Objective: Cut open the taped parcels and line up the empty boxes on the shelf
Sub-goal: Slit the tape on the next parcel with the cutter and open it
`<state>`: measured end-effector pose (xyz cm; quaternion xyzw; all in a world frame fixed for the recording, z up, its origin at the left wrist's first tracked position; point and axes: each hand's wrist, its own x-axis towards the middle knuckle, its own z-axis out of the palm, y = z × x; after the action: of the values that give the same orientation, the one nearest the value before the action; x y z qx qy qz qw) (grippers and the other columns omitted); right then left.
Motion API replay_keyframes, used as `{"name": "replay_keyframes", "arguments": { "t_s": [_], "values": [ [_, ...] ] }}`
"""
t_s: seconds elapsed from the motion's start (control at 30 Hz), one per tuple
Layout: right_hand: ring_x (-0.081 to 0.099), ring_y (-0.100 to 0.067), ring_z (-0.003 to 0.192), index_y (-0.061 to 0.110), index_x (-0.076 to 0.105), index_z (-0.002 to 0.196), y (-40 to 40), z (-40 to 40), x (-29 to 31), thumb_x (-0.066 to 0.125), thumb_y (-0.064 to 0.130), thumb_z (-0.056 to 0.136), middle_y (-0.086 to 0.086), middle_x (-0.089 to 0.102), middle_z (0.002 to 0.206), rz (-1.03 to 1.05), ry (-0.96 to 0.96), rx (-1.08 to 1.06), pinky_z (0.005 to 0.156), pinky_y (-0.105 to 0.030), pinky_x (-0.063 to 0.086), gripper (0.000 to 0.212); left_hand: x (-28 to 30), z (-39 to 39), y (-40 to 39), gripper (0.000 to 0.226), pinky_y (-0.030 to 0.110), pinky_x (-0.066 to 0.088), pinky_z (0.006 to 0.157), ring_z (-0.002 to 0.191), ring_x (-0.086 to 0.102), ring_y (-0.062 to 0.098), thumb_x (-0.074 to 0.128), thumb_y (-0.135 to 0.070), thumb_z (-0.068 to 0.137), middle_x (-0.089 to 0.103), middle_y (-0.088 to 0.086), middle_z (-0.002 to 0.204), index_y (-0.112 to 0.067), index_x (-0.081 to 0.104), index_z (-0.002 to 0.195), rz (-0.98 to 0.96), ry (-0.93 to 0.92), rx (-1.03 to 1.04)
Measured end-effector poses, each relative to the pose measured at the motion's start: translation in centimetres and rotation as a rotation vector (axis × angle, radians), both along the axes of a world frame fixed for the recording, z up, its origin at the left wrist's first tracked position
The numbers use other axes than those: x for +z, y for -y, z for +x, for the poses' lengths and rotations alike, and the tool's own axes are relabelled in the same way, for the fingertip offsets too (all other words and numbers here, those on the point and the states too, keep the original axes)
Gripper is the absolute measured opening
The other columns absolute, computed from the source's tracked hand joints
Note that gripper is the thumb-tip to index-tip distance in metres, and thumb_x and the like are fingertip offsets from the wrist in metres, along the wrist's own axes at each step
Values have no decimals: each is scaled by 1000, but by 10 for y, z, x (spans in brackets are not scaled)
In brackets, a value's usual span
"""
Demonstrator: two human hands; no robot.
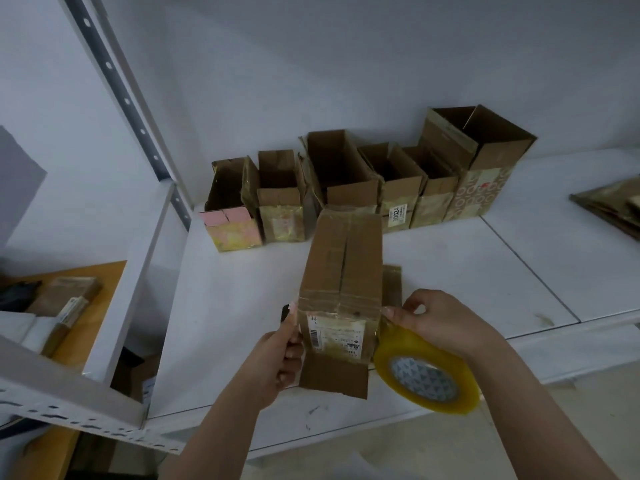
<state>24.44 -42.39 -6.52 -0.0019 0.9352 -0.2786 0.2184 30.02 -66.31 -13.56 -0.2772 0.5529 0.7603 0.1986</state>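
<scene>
A brown cardboard parcel [341, 282] with a shipping label lies lengthwise on the white shelf [242, 306], a flap hanging open at its near end. My left hand [277, 362] grips the parcel's left near corner, and a small dark object pokes out above its fingers. My right hand [440, 323] holds a roll of yellowish clear tape [427, 375] and pinches the tape end against the parcel's right near edge. Several opened empty boxes [346, 181] stand in a row against the back wall.
A perforated metal upright [128, 98] borders the shelf at the left. Beyond it, a lower orange surface [104, 282] carries more parcels and white packets. Flattened brown packaging [613, 206] lies at the right edge. Bare shelf shows right of the parcel.
</scene>
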Motion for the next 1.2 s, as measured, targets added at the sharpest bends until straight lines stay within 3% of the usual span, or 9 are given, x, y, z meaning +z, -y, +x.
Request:
{"name": "replay_keyframes", "arguments": {
  "t_s": [0.13,0.27,0.43,0.57,0.63,0.73,0.83,0.97,1.2],
  "values": [
    [57,-14,91,26,57,105,-2,1,-1,54,69,84,6,57,97,-1,0,10,89,-36,51,48,20,-2,10,52,20,22,39,46,27,9,63,-62,61,37,-4,56,-15,46,75,-238,-82,22],
    [55,-4,80,26,59,104,-8,-1,-2,56,65,85,11,56,91,-89,24,4,71,-25,47,44,61,-17,24,47,27,33,56,57,36,13,53,-59,88,41,1,67,-13,47,84,-677,-310,-9],
    [57,-2,81,28,60,106,-13,-1,-1,56,65,85,16,58,92,-211,61,4,62,-16,41,43,120,-34,-30,39,18,36,48,50,40,5,35,-46,100,47,-5,66,-13,51,86,-530,-656,-441],
    [66,-17,96,33,64,105,-28,0,0,73,62,70,2,69,105,-403,211,2,84,-32,54,47,112,-55,-64,42,20,43,49,49,47,5,33,-40,104,51,-3,64,-11,60,89,-574,-621,-767],
    [68,-22,97,31,63,112,-36,3,-1,75,48,70,-4,70,108,-477,284,33,84,-32,57,47,100,-59,-65,41,23,39,45,44,42,7,34,-38,105,48,-4,59,-10,59,87,-578,-608,-742],
    [68,-19,93,28,60,118,-41,7,-4,73,28,87,-9,70,110,-543,330,57,80,-29,58,33,89,-60,-60,38,21,34,39,39,38,8,35,-39,103,46,-8,53,-11,55,87,-550,-640,-602],
    [67,-16,91,33,62,113,-42,7,-5,68,35,89,-2,69,107,-490,295,12,76,-26,57,25,87,-61,-60,36,19,33,39,37,37,8,35,-41,102,48,-6,51,-13,50,87,-616,-679,-583],
    [54,-5,94,35,60,114,-42,3,-8,61,47,92,8,57,116,-168,148,67,72,-20,42,26,87,-59,-62,39,17,32,38,37,37,8,33,-44,100,49,-5,53,-8,46,92,-633,-705,-578],
    [66,-1,88,34,75,108,-50,9,-10,52,43,98,15,72,100,-362,190,86,67,-8,45,27,94,-57,-61,34,20,36,44,44,42,11,39,-32,104,52,1,62,-7,52,85,-559,-652,-657]
  ]
}}
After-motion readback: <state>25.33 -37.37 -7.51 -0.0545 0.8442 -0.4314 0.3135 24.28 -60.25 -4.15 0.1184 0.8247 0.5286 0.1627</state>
